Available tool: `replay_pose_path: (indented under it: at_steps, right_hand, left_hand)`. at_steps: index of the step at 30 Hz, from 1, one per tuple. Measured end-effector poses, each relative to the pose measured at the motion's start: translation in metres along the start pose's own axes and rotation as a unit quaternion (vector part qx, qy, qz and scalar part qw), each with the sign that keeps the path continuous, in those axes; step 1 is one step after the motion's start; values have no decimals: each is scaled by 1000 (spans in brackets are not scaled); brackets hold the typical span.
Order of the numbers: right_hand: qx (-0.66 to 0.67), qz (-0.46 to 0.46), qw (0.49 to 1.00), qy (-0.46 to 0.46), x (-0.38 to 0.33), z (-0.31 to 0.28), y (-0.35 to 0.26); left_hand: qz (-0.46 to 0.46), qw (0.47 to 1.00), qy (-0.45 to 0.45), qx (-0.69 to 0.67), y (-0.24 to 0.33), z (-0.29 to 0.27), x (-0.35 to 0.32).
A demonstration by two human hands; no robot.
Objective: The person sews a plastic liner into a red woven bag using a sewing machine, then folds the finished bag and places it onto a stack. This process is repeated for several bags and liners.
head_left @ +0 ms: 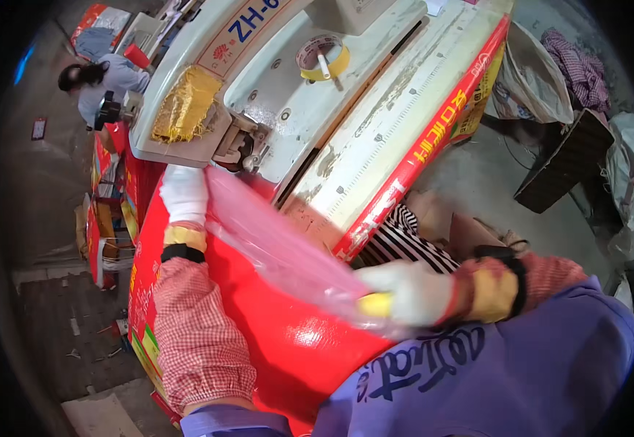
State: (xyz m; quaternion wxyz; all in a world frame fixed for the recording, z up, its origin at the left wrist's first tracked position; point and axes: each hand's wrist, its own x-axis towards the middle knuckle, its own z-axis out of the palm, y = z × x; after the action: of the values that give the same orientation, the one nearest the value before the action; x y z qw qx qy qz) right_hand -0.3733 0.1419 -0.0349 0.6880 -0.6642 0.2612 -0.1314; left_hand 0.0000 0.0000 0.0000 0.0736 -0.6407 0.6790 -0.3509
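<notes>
A sheet of thin pink see-through plastic (280, 251) stretches slantwise between my two hands. My left hand (186, 195), in a white glove, is closed at the plastic's far end, just below the head of a sewing machine (179, 146); its fingertips are partly hidden there. Closed around the near end is my right hand (411, 291), also white-gloved, with a yellow fingertip and some motion blur. Under the plastic lies a glossy red surface (288, 320). A frayed yellow cloth (188, 104) covers the end of the machine head, beside its needle area.
A tape roll (324, 58) with a small white stick on it rests on the machine bed. A ruler-marked white board (397, 124) edges the bed. At right stand a white sack (532, 76) and a dark panel (566, 160). Another person (106, 87) is at far left.
</notes>
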Motion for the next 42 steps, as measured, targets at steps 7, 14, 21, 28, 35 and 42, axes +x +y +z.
replay_pose_path:
  at_steps: [7,14,21,28,35,42]
  right_hand:
    - [28,98,981,164,-14,-8,66]
    - [-228,18,955,190,-21,-10,12]
    - [-330,102,933,101,-24,-12,3]
    - [-414,155,895,58,2,-3,-11]
    - [-541,-85,813,199,139,14,-9]
    - [-614,-104,730,281,198,-4,-25]
  left_hand:
    - [101,975,177,-86,25,7,2]
    - [111,959,95,-244,1,37,-13]
    - [41,941,-167,-293,9,-2,-39]
    - [47,972,-95,-208,17,-4,-8]
    - [-57,940,39,-335,-120,105,66]
    - [59,974,-102,-195,-105,-52,58]
